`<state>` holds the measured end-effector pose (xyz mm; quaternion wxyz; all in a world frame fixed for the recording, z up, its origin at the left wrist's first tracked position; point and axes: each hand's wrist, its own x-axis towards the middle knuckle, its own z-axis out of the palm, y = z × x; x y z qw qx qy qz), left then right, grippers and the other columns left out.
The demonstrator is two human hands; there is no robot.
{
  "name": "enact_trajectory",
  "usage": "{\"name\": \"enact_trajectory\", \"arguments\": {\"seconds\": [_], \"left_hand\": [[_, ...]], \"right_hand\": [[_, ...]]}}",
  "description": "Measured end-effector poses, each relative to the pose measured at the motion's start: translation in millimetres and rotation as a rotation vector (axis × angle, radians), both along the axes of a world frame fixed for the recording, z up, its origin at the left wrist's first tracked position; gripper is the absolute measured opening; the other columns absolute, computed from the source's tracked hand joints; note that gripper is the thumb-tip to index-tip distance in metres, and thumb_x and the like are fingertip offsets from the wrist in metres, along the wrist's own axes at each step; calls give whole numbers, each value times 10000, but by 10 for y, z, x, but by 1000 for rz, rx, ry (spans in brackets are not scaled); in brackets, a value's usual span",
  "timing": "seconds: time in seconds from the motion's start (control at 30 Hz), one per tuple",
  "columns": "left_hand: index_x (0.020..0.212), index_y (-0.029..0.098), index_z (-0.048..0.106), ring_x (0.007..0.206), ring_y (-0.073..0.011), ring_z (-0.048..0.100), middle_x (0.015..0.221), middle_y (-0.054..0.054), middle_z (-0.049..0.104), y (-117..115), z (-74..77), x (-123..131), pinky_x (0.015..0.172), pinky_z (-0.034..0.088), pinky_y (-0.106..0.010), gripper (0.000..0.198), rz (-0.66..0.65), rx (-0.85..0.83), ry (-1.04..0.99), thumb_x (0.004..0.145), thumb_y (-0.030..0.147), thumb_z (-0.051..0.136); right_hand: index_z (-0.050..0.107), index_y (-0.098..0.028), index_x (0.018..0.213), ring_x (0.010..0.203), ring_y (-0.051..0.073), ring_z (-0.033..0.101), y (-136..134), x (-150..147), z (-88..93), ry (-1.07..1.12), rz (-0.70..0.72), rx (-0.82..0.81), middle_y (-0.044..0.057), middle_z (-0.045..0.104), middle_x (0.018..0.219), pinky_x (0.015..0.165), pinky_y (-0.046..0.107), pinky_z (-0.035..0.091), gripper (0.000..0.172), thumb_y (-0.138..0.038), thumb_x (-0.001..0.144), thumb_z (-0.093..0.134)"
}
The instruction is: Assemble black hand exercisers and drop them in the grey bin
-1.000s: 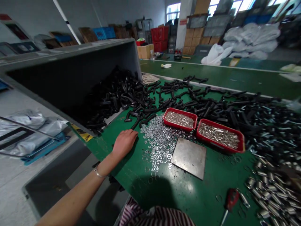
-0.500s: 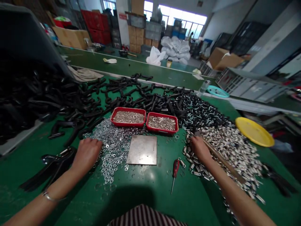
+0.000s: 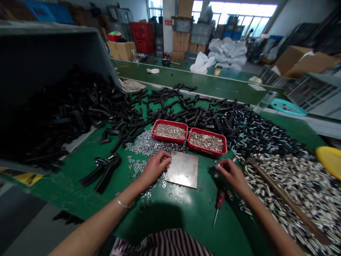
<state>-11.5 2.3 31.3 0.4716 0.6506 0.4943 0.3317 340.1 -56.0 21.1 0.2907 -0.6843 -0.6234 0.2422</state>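
My left hand (image 3: 156, 166) rests curled on a spread of small silver washers (image 3: 145, 149), its fingers at the left edge of a flat square metal plate (image 3: 183, 169); what it pinches is too small to name. My right hand (image 3: 230, 173) hovers right of the plate with fingertips pinched on a small silver part (image 3: 217, 166), beside a heap of silver sleeves (image 3: 301, 185). Two red trays (image 3: 169, 131) (image 3: 207, 142) of metal parts sit just beyond the plate. A red-handled screwdriver (image 3: 218, 203) lies below my right hand.
Black curved handles (image 3: 170, 110) pile across the green table (image 3: 186, 209) and spill from a grey bin (image 3: 53, 60) at left. A wooden-handled hammer (image 3: 279, 195) lies on the sleeves. A yellow dish (image 3: 330, 160) sits far right. Boxes and crates stand behind.
Both hands have drawn in toward the metal plate: the left slid right across the washers, the right left the sleeve heap pinching a small part. The view swung left.
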Motion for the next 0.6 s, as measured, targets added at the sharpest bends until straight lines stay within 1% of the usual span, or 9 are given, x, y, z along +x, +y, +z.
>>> {"name": "enact_trajectory", "arguments": {"seconds": [0.03,0.1,0.2,0.27,0.33,0.43,0.5,0.53,0.6], "left_hand": [[990,164,605,714,-177,688,823,-42,693,-23,-40,187,710,542,-313,246,-42,-58,-103,877,382,595],[995,144,626,722,-184,703,801,-53,703,-41,-142,500,711,553,-317,284,-87,-161,-260,838,378,654],[979,129,639,727,-186,711,818,-68,718,-30,-261,756,719,562,-321,302,-80,-255,-378,802,365,706],[987,133,645,727,-181,708,848,-68,720,-25,-287,804,725,564,-325,291,-80,-274,-390,810,357,703],[989,145,663,780,-187,706,895,-71,720,-37,-274,804,767,566,-343,256,-105,-230,-353,829,343,687],[939,177,713,1049,-221,664,1087,-91,701,-74,-220,804,947,516,-375,164,-200,-38,-257,833,301,693],[929,197,732,1157,-220,615,1203,-88,667,-90,-199,842,1023,467,-366,126,-286,27,-249,839,277,695],[936,200,734,1152,-214,617,1220,-85,660,-91,-199,874,1027,463,-362,125,-319,20,-273,845,275,693],[949,190,730,1086,-203,644,1181,-85,674,-86,-214,951,1002,480,-359,146,-355,-36,-351,849,292,699]], "right_hand": [[555,-227,913,700,201,584,57,-155,-2,37,26,-4,19,633,792,646,312,456,336,-560,871,573],[561,-226,889,700,199,581,195,-392,3,138,20,3,23,640,795,647,320,465,343,-563,844,602],[553,-221,894,647,175,583,369,-535,28,449,10,-42,16,654,779,609,310,486,368,-573,823,635],[553,-215,875,610,154,582,406,-545,40,592,7,-74,1,653,735,581,288,490,380,-559,792,693],[557,-206,842,602,140,586,378,-544,39,681,-11,-104,-2,656,720,577,275,494,379,-526,767,746],[573,-199,858,653,124,603,280,-567,20,935,-3,-180,24,698,848,647,282,526,321,-467,808,742],[581,-203,871,679,113,602,224,-591,11,1097,-7,-202,26,707,912,692,279,536,275,-419,825,745],[585,-206,869,682,109,599,203,-603,11,1151,-20,-208,23,707,918,702,275,537,261,-403,824,751],[591,-211,860,696,109,599,177,-619,19,1215,-45,-214,20,708,927,721,270,539,241,-384,825,755]]}}
